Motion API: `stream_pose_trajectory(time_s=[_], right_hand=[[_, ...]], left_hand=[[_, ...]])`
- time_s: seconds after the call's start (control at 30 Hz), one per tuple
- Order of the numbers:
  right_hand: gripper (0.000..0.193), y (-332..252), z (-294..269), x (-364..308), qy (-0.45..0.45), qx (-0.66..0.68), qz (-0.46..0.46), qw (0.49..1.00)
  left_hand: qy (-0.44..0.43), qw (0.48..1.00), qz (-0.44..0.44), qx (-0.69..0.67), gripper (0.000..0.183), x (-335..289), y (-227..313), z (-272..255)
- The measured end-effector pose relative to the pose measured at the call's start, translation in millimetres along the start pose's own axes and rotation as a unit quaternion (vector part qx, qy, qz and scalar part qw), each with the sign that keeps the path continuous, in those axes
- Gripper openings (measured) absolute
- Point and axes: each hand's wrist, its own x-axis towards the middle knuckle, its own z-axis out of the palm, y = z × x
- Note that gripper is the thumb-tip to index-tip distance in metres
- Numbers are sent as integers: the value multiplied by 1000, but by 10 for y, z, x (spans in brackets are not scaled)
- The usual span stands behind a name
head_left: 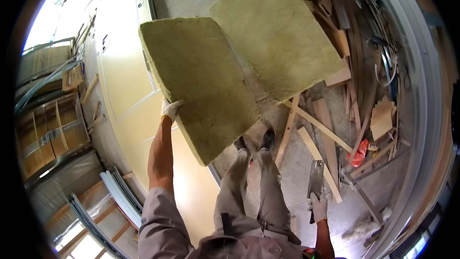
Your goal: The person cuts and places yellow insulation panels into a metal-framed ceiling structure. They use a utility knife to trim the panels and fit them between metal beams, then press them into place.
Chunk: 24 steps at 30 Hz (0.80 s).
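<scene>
A thick yellow-green insulation slab (199, 76) is tilted in front of me, its left long edge gripped by my left hand (170, 109) in a white glove. The thumb lies over the upper face; the other fingers are partly hidden. A second, similar slab (282, 33) lies beyond and to the right, over wood scraps. Low at my right side, my gloved right hand (318, 206) is closed round the dark handle of a tool with a broad flat metal blade (316, 177). That blade points away from me, apart from both slabs.
Loose wooden strips (322, 127) and board offcuts litter the concrete floor to the right, with a red plastic bag (359, 152) among them. Large cream panels (124, 67) lie on the left. Metal channels (122, 196) and a wooden crate (52, 134) stand further left.
</scene>
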Motion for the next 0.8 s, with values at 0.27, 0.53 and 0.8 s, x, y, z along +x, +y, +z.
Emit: stream_pose_trajectory(time_s=[0.27, 0.53, 0.8], right_hand=[[20, -274, 687, 436, -21, -126, -62, 990], [21, -409, 1838, 944, -28, -168, -70, 983], [18, -484, 3229, 1621, -79, -119, -80, 986]], left_hand=[[-27, 995, -67, -63, 78, -23, -1211, -881], [-114, 986, -105, -62, 84, 511, -2033, -1706], [-122, 988, -89, -30, 81, 1614, -3063, -1511]])
